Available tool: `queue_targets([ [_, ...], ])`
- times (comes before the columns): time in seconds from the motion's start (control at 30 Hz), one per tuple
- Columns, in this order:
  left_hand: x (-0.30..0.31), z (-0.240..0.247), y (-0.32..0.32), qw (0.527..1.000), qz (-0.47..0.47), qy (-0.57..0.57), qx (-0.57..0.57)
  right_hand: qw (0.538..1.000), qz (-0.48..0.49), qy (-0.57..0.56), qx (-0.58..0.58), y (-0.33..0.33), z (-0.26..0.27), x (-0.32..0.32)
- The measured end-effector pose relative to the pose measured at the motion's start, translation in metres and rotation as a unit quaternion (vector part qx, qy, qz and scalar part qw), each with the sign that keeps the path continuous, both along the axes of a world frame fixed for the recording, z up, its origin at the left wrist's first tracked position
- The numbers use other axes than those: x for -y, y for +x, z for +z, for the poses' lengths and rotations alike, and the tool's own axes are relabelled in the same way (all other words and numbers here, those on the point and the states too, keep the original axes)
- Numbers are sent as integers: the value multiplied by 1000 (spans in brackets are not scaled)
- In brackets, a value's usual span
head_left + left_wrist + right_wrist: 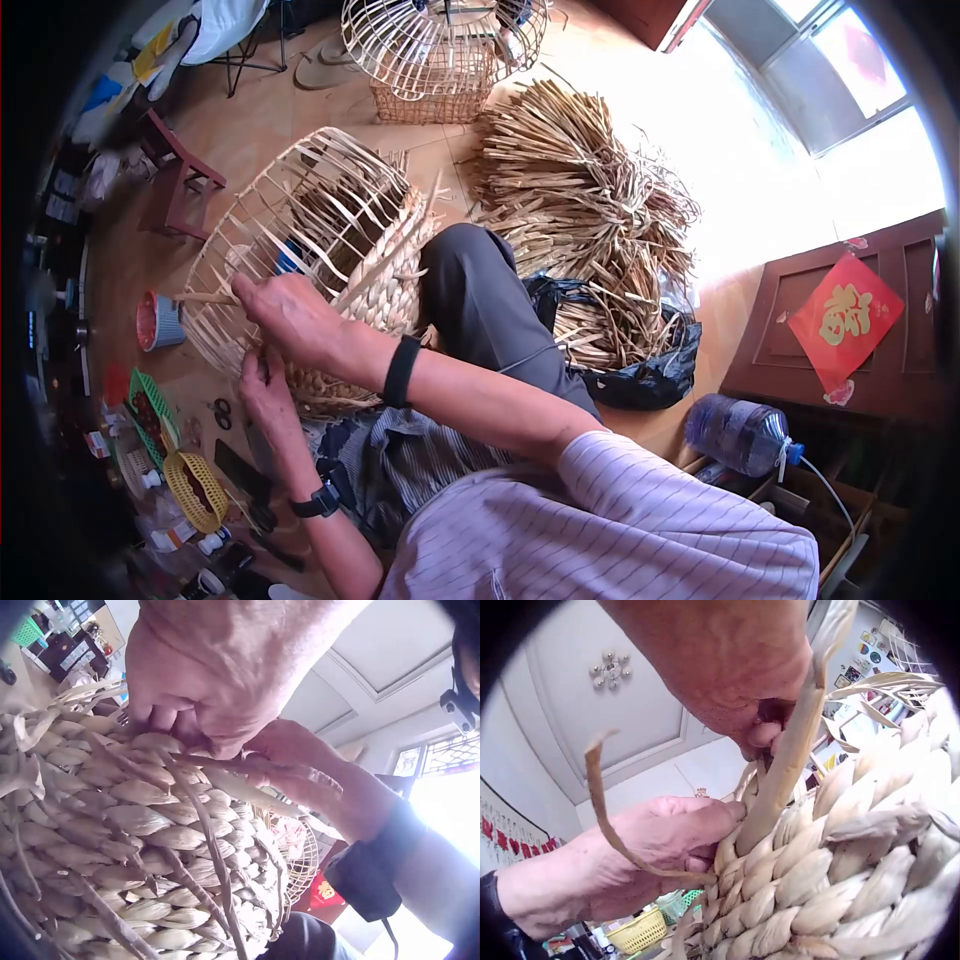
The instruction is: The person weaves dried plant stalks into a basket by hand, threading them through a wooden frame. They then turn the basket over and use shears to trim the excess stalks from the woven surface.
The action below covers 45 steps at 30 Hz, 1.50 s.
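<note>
A half-woven basket (398, 285) lies tilted by the person's knee, its thick plaited band running along bare pale ribs (240, 215). At the plaited edge the left hand (268, 395) pinches the weave between thumb and fingers; its thumb presses there in the right wrist view. Just above it, the right hand (290, 315) has curled fingers gripping a flat dried plant strand (786, 769) that rises from the weave. Another loose strand (604, 806) bends out beside the left hand (652, 847). Several strand ends hang over the plaits (142, 825) in the left wrist view.
A large heap of dried stalks (560, 160) and a black bag (650, 385) lie right of the knee. Another ribbed basket frame (370, 50) stands at the back. At left are a small stool (180, 180), a bucket (168, 320), scissors (222, 412) and a yellow basket (190, 465).
</note>
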<state>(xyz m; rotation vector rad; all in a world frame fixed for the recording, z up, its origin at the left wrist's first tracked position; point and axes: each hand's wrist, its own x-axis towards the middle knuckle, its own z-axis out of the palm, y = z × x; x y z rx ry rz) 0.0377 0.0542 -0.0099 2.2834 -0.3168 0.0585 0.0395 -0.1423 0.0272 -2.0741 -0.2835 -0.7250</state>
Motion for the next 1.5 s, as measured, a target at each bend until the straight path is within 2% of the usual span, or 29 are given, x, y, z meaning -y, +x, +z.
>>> queue_targets([
  [0.1,-4,-9,8,999,14,-48,-5,997,10,65,-37,-26,-1,13],
  [0.2,-7,-8,9,998,11,-61,-16,969,55,206,-126,-53,-22,34],
  [0.3,-5,5,4,999,-1,-45,-27,877,133,366,-282,-88,-24,53],
  [0.4,-3,-7,4,999,-26,22,-9,875,162,358,-284,-117,-59,42],
  [0.43,-10,-2,6,998,-26,61,9,893,134,320,-288,-117,-56,45],
  [0.47,5,22,-5,992,-16,125,-4,907,112,285,-289,-116,-50,48],
  [0.5,-4,4,1,996,-30,88,-4,915,103,245,-304,-112,-36,55],
  [0.53,4,21,-7,996,-58,71,-2,921,94,204,-317,-106,-23,59],
  [0.6,4,31,-10,993,-60,104,7,965,71,-2,-253,-94,-28,52],
  [0.67,16,63,-27,987,-51,148,46,974,68,-28,-215,-86,-37,46],
  [0.7,13,66,-28,980,-44,168,96,963,91,-33,-251,-84,-31,53],
  [0.73,9,67,-29,971,-38,187,141,961,96,-5,-260,-86,-17,65],
  [0.77,12,71,-33,973,-43,155,166,899,123,226,-354,-94,-4,77],
  [0.8,17,75,-36,973,-48,121,190,832,133,367,-394,-97,0,92],
  [0.83,20,75,-39,977,-60,109,171,779,159,469,-385,-101,-2,105],
  [0.87,22,72,-40,981,-82,97,147,765,191,512,-341,-106,-6,111],
  [0.93,20,73,-39,967,-123,169,147,751,185,503,-384,-119,-17,105],
  [1.0,18,71,-37,968,-126,162,144,728,232,439,-472,-130,-23,95],
  [1.07,17,70,-38,968,-121,148,165,751,252,347,-503,-128,-36,87],
  [1.13,15,67,-40,969,-128,134,166,789,221,322,-475,-131,-23,97],
  [1.17,14,65,-40,969,-134,131,161,795,273,399,-365,-131,-31,107],
  [1.2,13,63,-40,969,-141,127,155,821,240,421,-301,-131,-29,120],
  [1.27,8,55,-38,978,-132,95,129,726,199,637,-166,-130,-44,129],
  [1.37,12,48,-35,978,-118,87,149,806,81,516,-280,-143,-42,129],
  [1.4,13,44,-34,977,-115,86,156,800,146,462,-353,-149,-43,126],
  [1.47,15,39,-34,975,-110,87,170,759,267,342,-486,-160,-44,113],
  [1.5,17,38,-36,975,-95,92,177,772,249,338,-477,-161,-31,96],
])
